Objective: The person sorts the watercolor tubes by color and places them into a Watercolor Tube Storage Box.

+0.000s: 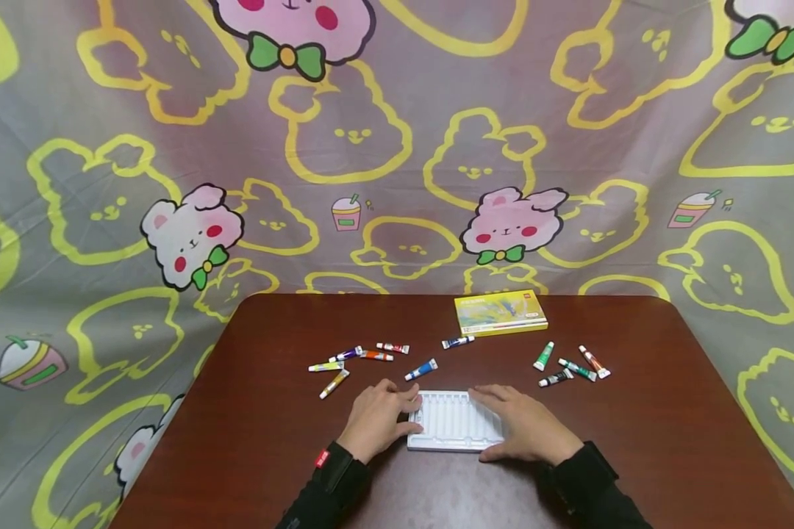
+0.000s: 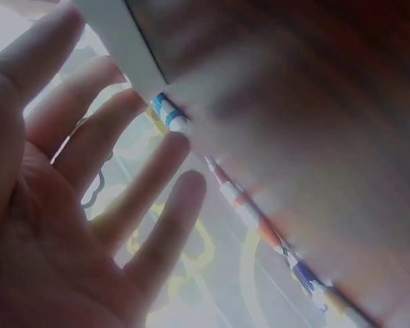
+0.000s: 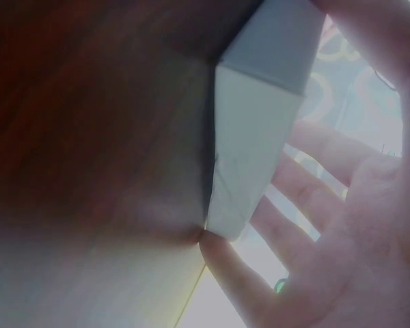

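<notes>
A white slotted plastic tray (image 1: 455,420) lies on the table between both hands. My left hand (image 1: 381,417) touches its left end with thumb and fingertips, and the fingers are fairly straight in the left wrist view. At the other end, my right hand (image 1: 528,425) grips the tray across its width, thumb at the near edge and fingers at the far edge. The tray's plain side wall (image 3: 256,150) shows in the right wrist view. Just beyond the left hand lies a blue paint tube (image 1: 421,369). The right fingers cover part of the tray's right end.
Left of centre lie several paint tubes, among them a yellow one (image 1: 326,366) and an orange one (image 1: 376,355). More sit at the right, including a light green tube (image 1: 543,355). A yellow paint box (image 1: 501,313) rests by the table's back edge, before a patterned cloth (image 1: 384,147).
</notes>
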Tool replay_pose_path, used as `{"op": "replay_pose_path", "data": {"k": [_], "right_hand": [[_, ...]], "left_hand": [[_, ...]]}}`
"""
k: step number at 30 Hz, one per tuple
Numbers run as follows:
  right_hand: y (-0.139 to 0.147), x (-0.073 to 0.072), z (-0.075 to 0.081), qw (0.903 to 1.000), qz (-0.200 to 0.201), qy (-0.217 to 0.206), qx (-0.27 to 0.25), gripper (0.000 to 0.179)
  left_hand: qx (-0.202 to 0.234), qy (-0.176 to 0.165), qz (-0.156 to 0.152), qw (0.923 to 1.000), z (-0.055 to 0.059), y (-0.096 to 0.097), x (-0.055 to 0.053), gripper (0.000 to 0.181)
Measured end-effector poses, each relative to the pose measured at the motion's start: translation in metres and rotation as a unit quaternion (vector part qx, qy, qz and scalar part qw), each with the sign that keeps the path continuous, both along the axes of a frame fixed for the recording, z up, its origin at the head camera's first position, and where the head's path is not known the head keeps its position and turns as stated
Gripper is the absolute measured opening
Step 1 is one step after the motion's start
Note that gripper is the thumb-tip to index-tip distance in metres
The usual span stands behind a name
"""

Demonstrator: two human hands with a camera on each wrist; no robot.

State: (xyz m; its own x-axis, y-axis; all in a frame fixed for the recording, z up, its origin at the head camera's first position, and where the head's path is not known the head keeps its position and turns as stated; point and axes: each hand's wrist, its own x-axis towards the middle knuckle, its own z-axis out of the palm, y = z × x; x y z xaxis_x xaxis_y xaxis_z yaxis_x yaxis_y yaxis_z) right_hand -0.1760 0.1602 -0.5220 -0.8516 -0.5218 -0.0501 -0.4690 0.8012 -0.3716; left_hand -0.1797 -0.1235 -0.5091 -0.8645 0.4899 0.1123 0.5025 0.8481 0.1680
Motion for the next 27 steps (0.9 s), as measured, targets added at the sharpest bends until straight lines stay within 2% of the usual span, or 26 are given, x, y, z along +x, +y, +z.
{"op": "replay_pose_path", "data": {"k": [11,14,20,23,27], "right_hand": [[0.0021,0.0006,-0.0034,0.9999,0.01,0.009,0.003,0.104],[0.0023,0.0008,-0.0034,0.9998,0.014,0.013,0.002,0.104],[0.0019,-0.0001,-0.0016,0.9997,0.016,0.018,0.007,0.104],[0.0018,-0.0008,-0.0005,0.9997,0.011,0.018,0.008,0.104],[0.0015,-0.0008,-0.0001,0.9999,0.008,0.013,0.006,0.104]], "left_hand": [[0.03,-0.046,0.011,0.9985,-0.0001,-0.0006,0.0008,0.05],[0.036,-0.063,0.008,0.9974,0.0012,-0.0023,0.0004,0.059],[0.033,-0.097,-0.009,0.9947,0.0038,-0.0053,-0.0032,0.092],[0.024,-0.101,-0.025,0.9943,0.0031,-0.0051,-0.005,0.099],[0.02,-0.105,-0.031,0.9938,0.0012,-0.0044,-0.0058,0.099]]}}
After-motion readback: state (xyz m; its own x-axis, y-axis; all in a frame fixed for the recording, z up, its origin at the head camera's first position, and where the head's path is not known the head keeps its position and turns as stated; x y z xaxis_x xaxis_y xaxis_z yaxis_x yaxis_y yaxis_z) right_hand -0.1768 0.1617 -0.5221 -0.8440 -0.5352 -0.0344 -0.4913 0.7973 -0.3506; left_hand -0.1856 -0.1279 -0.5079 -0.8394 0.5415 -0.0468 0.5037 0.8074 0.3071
